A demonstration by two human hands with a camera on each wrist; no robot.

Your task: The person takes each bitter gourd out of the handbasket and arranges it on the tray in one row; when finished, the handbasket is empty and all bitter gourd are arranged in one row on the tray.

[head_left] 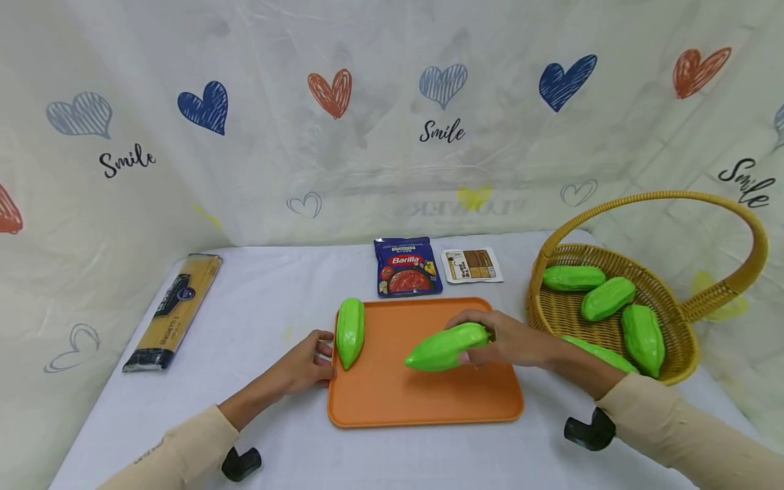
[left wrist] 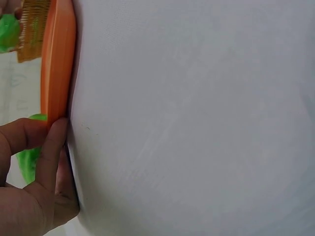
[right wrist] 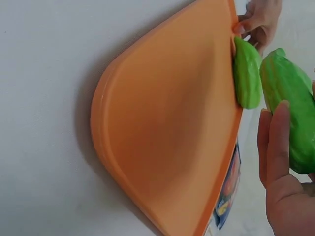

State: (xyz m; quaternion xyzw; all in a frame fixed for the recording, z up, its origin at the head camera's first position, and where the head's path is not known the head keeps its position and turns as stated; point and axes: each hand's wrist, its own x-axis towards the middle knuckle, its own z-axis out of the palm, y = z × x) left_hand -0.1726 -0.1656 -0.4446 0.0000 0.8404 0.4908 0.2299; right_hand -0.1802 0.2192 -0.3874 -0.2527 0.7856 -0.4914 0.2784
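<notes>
In the head view an orange tray (head_left: 392, 401) lies on the white-covered table. My left hand (head_left: 307, 362) pinches its left rim between thumb and fingers, seen closely in the left wrist view. Over the tray's right half, my right hand (head_left: 507, 338) grips a green ridged gourd (head_left: 442, 349), pointed end toward the left. The right wrist view shows this held gourd (right wrist: 288, 103) above the tray, with fingers along its side. A second green gourd (head_left: 350, 332) rests lengthwise along the tray's left edge, beside my left hand.
A wicker basket (head_left: 689, 333) with a tall handle stands at the right, holding several more green gourds. Behind the tray lie a blue Barilla pouch (head_left: 407, 267) and a small white packet (head_left: 471, 265). A spaghetti pack (head_left: 174, 313) lies far left.
</notes>
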